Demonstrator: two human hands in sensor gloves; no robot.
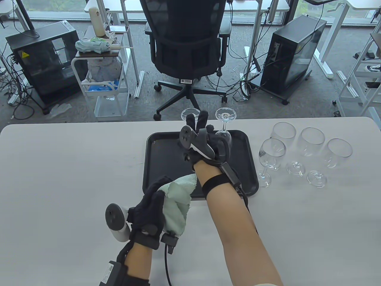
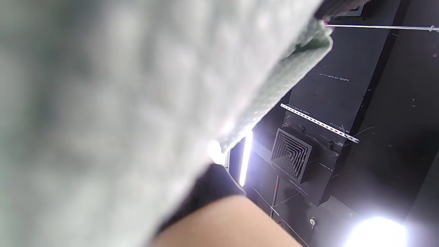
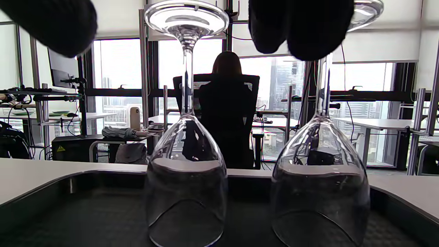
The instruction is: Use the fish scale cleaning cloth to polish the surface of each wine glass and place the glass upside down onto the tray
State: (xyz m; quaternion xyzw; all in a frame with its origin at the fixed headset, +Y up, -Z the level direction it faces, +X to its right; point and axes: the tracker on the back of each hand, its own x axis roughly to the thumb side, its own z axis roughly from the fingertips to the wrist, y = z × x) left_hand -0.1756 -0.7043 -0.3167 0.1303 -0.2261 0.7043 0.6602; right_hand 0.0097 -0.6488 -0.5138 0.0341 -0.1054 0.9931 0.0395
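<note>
Tray (image 1: 154, 166), frame centre: we are spreading our right grip (image 1: 198, 134) above two inverted glasses (image 3: 187, 192), draining; left grip (image 1: 148, 205) is clutching cloth (image 1: 178, 205), ready.

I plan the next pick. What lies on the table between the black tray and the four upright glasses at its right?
Nothing: in the table view, only bare table separates the tray from the nearest upright glass.

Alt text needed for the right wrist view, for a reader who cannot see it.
Two wine glasses stand upside down, side by side, on a black tray. Gloved fingertips of the right hand hang in from the top edge, above them. Behind is an office with windows.
</note>
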